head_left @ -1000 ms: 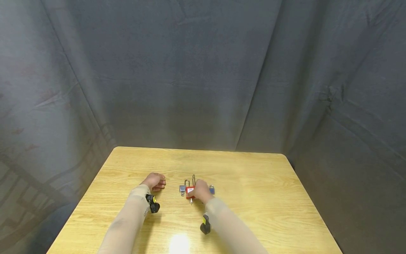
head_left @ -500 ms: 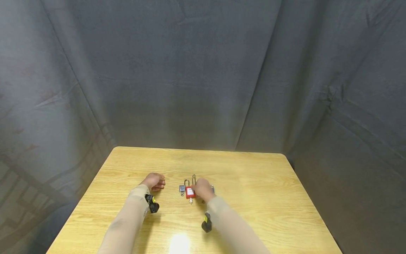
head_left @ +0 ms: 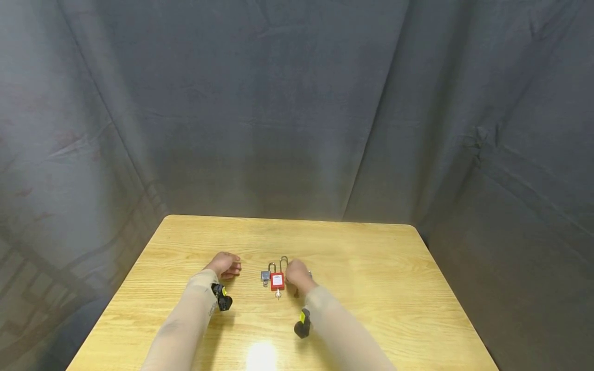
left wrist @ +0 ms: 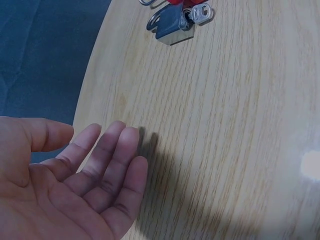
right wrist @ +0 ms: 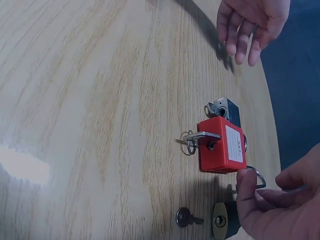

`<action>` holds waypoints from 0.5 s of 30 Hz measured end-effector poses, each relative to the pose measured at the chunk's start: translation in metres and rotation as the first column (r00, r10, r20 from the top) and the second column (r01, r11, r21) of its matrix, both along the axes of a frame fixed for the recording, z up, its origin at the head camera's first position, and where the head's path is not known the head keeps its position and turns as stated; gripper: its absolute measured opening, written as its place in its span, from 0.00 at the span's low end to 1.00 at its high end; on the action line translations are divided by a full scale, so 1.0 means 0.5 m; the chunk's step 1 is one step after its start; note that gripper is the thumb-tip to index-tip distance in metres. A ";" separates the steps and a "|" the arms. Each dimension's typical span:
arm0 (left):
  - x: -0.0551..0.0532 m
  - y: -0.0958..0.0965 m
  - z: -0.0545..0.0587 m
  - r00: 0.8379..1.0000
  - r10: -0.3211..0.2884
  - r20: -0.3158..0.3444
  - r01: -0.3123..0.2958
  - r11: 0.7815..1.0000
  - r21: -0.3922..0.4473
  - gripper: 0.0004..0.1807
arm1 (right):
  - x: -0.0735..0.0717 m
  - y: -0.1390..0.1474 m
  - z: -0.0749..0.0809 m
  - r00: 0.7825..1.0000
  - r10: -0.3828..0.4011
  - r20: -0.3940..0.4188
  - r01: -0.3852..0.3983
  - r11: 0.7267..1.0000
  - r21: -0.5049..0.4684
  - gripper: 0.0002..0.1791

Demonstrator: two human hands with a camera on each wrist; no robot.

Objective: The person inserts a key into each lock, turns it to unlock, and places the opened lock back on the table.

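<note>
A red padlock [head_left: 277,281] with a white label lies on the table, a key [right wrist: 202,135] in its lock and its shackle offset to the right. A silver padlock [head_left: 265,275] sits at its left, also with a key [left wrist: 202,13]. My right hand [head_left: 299,273] is just right of the red padlock, fingers loosely curved and thumb apart, nothing between them. It partly covers a padlock with a brass-coloured face [right wrist: 219,221]; a loose key [right wrist: 187,217] lies near that lock. My left hand [head_left: 225,265] hovers left of the locks, palm turned up, holding nothing.
The wooden table [head_left: 371,288] carries the locks near its middle. Grey curtains [head_left: 287,113] hang behind it and at both sides. Black wrist cameras sit on both sleeves.
My right hand has let go of the red padlock and moved slightly right, uncovering its label and shackle. The left hand has stayed nearly still.
</note>
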State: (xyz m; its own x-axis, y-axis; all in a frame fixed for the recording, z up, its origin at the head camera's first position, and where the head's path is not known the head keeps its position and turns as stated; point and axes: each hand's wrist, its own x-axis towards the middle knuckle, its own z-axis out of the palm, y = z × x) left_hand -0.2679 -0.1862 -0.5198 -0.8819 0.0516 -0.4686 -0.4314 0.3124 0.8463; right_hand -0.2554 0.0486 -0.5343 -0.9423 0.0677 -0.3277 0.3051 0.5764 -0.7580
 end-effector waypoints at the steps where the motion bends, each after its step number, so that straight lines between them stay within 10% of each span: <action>1: -0.001 -0.001 -0.001 1.000 -0.002 -0.001 0.002 1.000 -0.001 0.21 | 0.000 0.000 0.001 1.000 -0.009 0.004 0.009 1.000 -0.013 0.12; 15: -0.001 -0.006 -0.009 1.000 0.020 -0.001 -0.020 1.000 0.006 0.22 | -0.001 -0.003 0.002 1.000 0.012 -0.024 -0.011 0.999 0.045 0.12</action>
State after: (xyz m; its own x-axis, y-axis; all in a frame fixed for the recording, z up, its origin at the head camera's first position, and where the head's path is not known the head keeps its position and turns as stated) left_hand -0.2683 -0.1890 -0.5244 -0.8834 0.0371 -0.4672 -0.4363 0.2988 0.8487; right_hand -0.2556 0.0469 -0.5335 -0.9507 0.0713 -0.3019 0.2804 0.6137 -0.7381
